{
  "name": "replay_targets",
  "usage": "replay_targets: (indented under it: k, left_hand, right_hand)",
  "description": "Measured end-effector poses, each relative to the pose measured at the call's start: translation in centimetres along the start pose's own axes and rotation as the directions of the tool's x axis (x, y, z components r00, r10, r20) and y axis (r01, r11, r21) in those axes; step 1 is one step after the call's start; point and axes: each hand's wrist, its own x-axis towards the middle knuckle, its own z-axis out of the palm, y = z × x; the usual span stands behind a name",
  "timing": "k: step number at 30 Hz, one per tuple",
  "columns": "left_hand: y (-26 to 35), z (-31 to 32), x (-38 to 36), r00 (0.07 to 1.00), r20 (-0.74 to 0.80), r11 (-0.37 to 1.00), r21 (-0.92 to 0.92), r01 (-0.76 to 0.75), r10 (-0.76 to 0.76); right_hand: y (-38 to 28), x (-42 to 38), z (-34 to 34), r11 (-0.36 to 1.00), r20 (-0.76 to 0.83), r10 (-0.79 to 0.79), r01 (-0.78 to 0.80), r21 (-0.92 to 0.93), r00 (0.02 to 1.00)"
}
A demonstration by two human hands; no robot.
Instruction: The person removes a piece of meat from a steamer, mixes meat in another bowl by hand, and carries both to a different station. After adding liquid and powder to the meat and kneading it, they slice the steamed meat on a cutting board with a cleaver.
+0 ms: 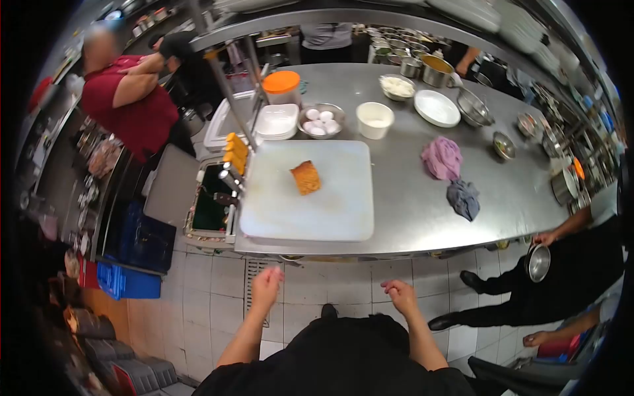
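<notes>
My left hand (266,288) hangs in the air before the table's front edge, its fingers loosely curled in with nothing visible in them. To its right, my right hand (401,296) is also raised over the floor, fingers bent inward, and no object shows in it. Neither hand touches the table. Beyond my left hand lies a white cutting board (343,211), and on it rests a browned, roughly square piece of food (306,178). Knife handles (226,198) stand in a rack at the board's left edge.
On the steel table (403,224) are a bowl of eggs (321,121), a white tub (375,121), a pink cloth (442,158) and a grey cloth (463,199). A person in red (132,92) stands left. At right, another person's hand holds a metal bowl (539,263).
</notes>
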Motion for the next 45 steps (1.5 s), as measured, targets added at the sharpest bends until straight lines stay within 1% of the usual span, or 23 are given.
replay_targets:
  k: [2,3,5,9,11,12,13,15,16,18,19,20,21,23,26,29,33,34,35,37,38,41,45]
  left_hand:
    - [1.0,-2.9,2.9,0.981,-0.19,0.995,-0.092,-0.048,0.03]
    - [1.5,-4.2,4.7,0.953,-0.295,0.99,-0.097,-0.099,0.066]
    - [1.7,-6.7,8.2,0.919,-0.394,0.97,-0.218,-0.104,0.01]
    - [5.5,-9.6,13.0,0.83,-0.55,0.926,-0.259,-0.274,0.092]
    - [7.2,-10.6,15.4,0.807,-0.582,0.959,-0.16,-0.235,0.1]
    - [8.0,-11.2,16.7,0.806,-0.575,0.981,-0.034,-0.192,0.138]
    - [7.8,-12.0,18.8,0.803,-0.579,0.981,-0.025,-0.191,0.142]
    - [6.1,-13.7,23.5,0.779,-0.426,0.876,0.358,-0.323,0.46]
    - [6.7,-14.0,25.0,0.776,-0.433,0.876,0.365,-0.315,0.459]
    - [7.5,-14.2,27.6,0.896,-0.265,0.807,0.57,-0.153,0.357]
    - [8.6,-14.0,28.3,0.896,-0.267,0.808,0.57,-0.149,0.354]
    - [9.7,-13.8,29.1,0.978,-0.149,0.796,0.605,-0.025,0.143]
    - [10.9,-13.4,29.7,0.996,-0.036,0.754,0.651,0.085,-0.081]
    - [12.0,-12.7,30.9,0.992,-0.055,0.768,0.628,0.124,-0.116]
    - [11.7,-13.4,33.8,0.97,0.066,0.776,0.613,0.146,-0.234]
    - [9.9,-14.4,35.5,0.971,0.18,0.759,0.651,0.001,-0.157]
    - [6.1,-15.0,37.2,0.979,0.205,0.712,0.685,-0.153,0.013]
    - [6.8,-15.8,37.0,0.946,0.323,0.714,0.655,-0.247,0.032]
    - [7.7,-16.8,37.2,0.944,0.327,0.718,0.649,-0.251,0.034]
    - [9.4,-18.6,38.1,0.808,0.53,0.879,0.477,-0.033,-0.257]
    - [8.6,-19.7,39.6,0.791,0.564,0.9,0.434,-0.038,-0.239]
    - [10.3,-20.3,39.7,0.859,0.495,0.901,0.42,-0.104,-0.132]
    - [10.0,-17.7,41.0,0.861,0.505,0.928,0.344,-0.141,-0.056]
  right_hand:
    - [-3.4,1.9,-0.8,0.965,-0.01,-0.179,0.177,0.192,0.984]
    - [-5.8,2.7,-1.0,0.963,0.013,-0.192,0.186,0.195,0.981]
    - [-10.9,4.0,-1.9,0.965,0.076,-0.046,0.025,0.262,0.996]
    - [-13.9,8.3,-2.3,0.954,0.122,-0.16,0.121,0.276,0.98]
    - [-13.4,11.0,-1.9,0.921,0.135,-0.22,0.16,0.356,0.966]
    - [-13.7,12.2,-1.8,0.901,0.154,-0.224,0.144,0.41,0.962]
    - [-14.0,13.4,-1.4,0.877,0.175,-0.227,0.123,0.464,0.958]
    - [-14.7,15.6,-0.4,0.884,0.194,-0.23,0.121,0.452,0.954]
    - [-14.8,16.7,0.4,0.88,0.213,-0.218,0.097,0.464,0.953]
    - [-14.2,18.5,1.9,0.878,0.239,-0.202,0.068,0.474,0.95]
    - [-13.8,19.2,2.7,0.91,0.207,-0.204,0.108,0.4,0.957]
    - [-13.3,19.8,3.1,0.936,0.171,-0.211,0.149,0.32,0.962]
    - [-13.2,20.0,3.1,0.936,0.169,-0.215,0.154,0.317,0.962]
    - [-13.0,20.0,3.3,0.92,0.098,-0.063,0.019,0.392,0.993]
    - [-11.6,20.4,3.9,0.88,0.053,-0.094,0.058,0.471,0.994]
    - [-12.5,20.4,4.6,0.887,0.007,0.006,-0.008,0.462,1.0]
    - [-13.9,20.2,5.9,0.924,-0.12,0.084,-0.032,0.381,0.989]
    - [-13.8,20.4,6.4,0.929,-0.158,0.102,-0.038,0.368,0.982]
    - [-13.6,20.6,6.7,0.931,-0.163,0.104,-0.038,0.362,0.981]
    - [-13.6,20.6,7.1,0.93,-0.24,0.127,-0.031,0.365,0.962]
    - [-13.7,20.7,7.2,0.927,-0.263,0.141,-0.034,0.374,0.955]
    - [-14.0,20.9,7.4,0.929,-0.301,0.167,-0.048,0.367,0.939]
    - [-14.5,21.0,7.7,0.949,-0.341,0.159,-0.047,0.313,0.926]
